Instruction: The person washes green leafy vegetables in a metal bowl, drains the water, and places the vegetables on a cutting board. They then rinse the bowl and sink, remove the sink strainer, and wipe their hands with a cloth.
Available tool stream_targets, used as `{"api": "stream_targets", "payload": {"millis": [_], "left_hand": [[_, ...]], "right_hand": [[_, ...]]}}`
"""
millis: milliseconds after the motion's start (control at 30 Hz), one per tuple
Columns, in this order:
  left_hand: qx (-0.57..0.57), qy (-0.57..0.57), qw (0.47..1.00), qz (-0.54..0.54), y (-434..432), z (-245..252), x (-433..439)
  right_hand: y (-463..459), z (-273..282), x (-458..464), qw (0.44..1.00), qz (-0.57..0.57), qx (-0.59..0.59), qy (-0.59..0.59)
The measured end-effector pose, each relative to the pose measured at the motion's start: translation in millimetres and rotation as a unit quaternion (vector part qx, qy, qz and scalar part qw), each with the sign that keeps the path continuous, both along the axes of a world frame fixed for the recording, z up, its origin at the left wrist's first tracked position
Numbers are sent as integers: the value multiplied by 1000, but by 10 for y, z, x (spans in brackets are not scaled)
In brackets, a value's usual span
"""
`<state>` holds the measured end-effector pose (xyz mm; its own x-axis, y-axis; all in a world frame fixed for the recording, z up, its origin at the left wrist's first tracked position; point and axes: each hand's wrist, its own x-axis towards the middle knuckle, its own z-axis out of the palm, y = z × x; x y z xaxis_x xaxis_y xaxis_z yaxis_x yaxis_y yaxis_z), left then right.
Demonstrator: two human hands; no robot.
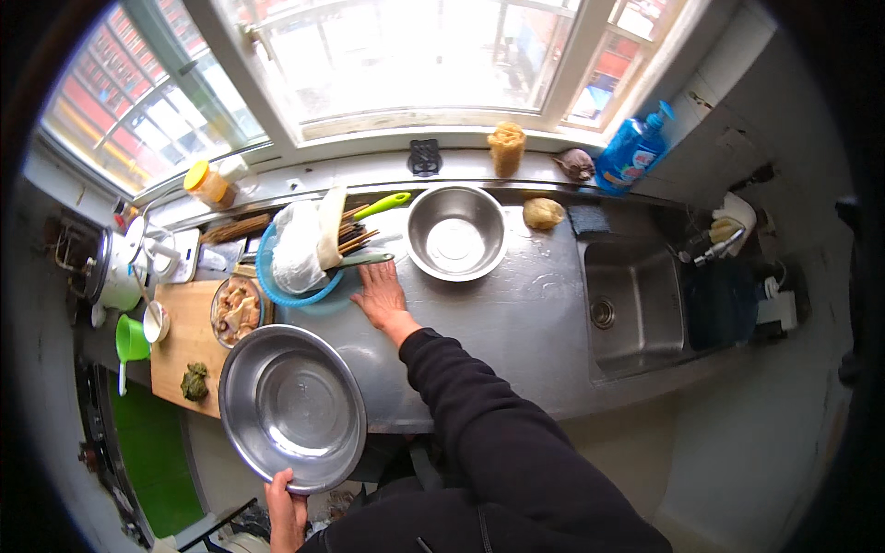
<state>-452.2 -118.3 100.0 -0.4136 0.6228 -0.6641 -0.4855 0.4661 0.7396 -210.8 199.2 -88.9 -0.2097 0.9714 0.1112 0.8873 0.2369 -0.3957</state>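
My left hand [285, 508] grips the near rim of a large stainless steel basin [304, 394], tilted in front of the counter edge and over part of the cutting board. The basin holds nothing. My right hand [382, 294], palm down with fingers stretched, is at the steel countertop [477, 325] beside a blue plastic basket [304, 298]. Its fingertips are near the grey-green handle [366, 259] of a utensil; whether they touch it I cannot tell. A white cloth [297, 245], chopsticks [356, 238] and a bright green handle [384, 205] are in or over the basket.
A smaller steel bowl [456, 235] stands by the windowsill. The sink [636, 304] is at right, with a blue soap bottle [629, 155] behind. On the wooden cutting board [180, 332] are a glass bowl of raw meat [237, 311] and a dark green clump [195, 381].
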Motion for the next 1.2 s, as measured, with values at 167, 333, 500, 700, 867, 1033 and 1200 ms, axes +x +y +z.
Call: {"api": "stream_targets", "payload": {"millis": [167,333,500,700,867,1033,1200], "left_hand": [[-10,-40,998,-52,66,-37,79],[-28,-46,996,-76,194,-80,353],[-30,-70,989,-129,408,-177,734],[-55,-34,984,-167,554,-233,1349],[-60,-25,977,-203,647,-299,1795],[-75,-24,971,-227,626,-378,2102],[-76,-49,946,-311,726,-504,2295]], "right_hand": [[-618,9,1127,999,10,-35,33],[-1397,177,2683,990,-128,-21,-58],[-1461,351,4042,869,-455,65,-184],[-702,-95,3174,973,-167,159,28],[-206,-178,2692,989,-122,79,-6],[-448,-17,3291,993,-108,34,-45],[-843,-68,4397,945,-318,-54,50]]}}
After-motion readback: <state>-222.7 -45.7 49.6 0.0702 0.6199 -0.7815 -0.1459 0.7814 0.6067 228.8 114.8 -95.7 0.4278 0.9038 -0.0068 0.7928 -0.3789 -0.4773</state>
